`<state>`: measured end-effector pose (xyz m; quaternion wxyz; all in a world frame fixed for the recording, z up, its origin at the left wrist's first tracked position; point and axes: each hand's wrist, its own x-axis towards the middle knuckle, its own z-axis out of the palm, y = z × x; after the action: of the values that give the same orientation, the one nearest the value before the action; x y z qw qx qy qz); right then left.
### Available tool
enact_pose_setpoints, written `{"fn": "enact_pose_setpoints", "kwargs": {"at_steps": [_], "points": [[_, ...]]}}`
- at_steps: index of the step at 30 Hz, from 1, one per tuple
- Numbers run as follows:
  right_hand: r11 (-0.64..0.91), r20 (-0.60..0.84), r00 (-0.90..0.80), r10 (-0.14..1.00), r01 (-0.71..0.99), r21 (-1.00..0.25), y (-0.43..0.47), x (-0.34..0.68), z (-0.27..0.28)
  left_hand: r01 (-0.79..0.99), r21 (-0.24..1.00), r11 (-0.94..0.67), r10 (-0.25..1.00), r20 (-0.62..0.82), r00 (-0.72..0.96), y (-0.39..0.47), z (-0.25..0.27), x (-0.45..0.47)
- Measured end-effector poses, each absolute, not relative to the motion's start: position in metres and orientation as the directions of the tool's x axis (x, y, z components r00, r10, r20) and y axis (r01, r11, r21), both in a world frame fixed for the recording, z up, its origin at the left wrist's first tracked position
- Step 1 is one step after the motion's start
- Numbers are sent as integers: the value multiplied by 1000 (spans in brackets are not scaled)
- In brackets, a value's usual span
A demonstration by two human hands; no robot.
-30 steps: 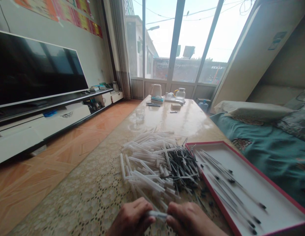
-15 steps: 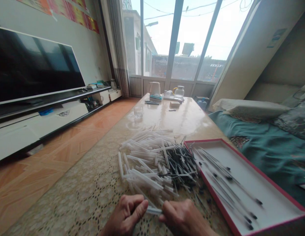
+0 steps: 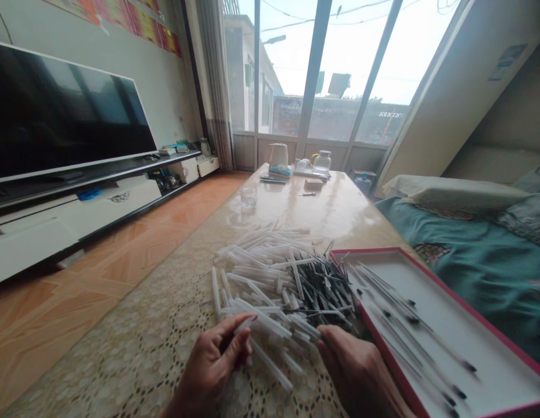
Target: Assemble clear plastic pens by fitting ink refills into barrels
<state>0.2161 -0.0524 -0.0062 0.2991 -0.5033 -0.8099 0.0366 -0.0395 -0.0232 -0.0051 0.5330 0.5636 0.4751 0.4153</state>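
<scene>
My left hand [image 3: 213, 363] is closed, with thumb and forefinger pinching a whitish plastic tube [image 3: 244, 324]; the palm hides most of its length. My right hand [image 3: 355, 366] has its fingers pressed together at the near right side of a heap of translucent white tubes [image 3: 256, 276]. Its fingertips meet the end of one tube there, but whether they grip it is hidden. Against the heap's right side lies a pile of thin black rods [image 3: 324, 284]. A loose white tube [image 3: 272, 366] lies on the patterned tablecloth between my hands.
Right of the piles is a shallow white box with a red rim [image 3: 461, 313], holding several thin rods with black ends [image 3: 420, 331]. Farther along the table [image 3: 165, 325] stand a drinking glass [image 3: 249, 196], a tissue pack [image 3: 279, 169] and a glass jug [image 3: 323, 162]. A teal-covered sofa [image 3: 483, 238] is at right.
Both hands were together on one white tube near the table's front. They have parted: my left hand keeps a tube and has risen slightly, my right has moved right and forward to the heap.
</scene>
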Motion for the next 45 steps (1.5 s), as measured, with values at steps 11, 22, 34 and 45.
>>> {"fn": "enact_pose_setpoints", "kwargs": {"at_steps": [11,22,34,45], "points": [[532,384,-373,845,668,-521,-56,192,-13,-182,970,160,919,-79,387,-27,-11,-32],[530,417,-326,848,542,-653,-59,172,-38,-203,926,319,881,-211,423,-33,-14,-29],[284,170,-292,941,412,-866,-57,195,-31,-228,927,298,923,-218,318,-22,-15,-37],[300,237,-187,953,520,-799,-60,194,-17,-191,929,317,917,-249,310,-20,-9,-37]]}}
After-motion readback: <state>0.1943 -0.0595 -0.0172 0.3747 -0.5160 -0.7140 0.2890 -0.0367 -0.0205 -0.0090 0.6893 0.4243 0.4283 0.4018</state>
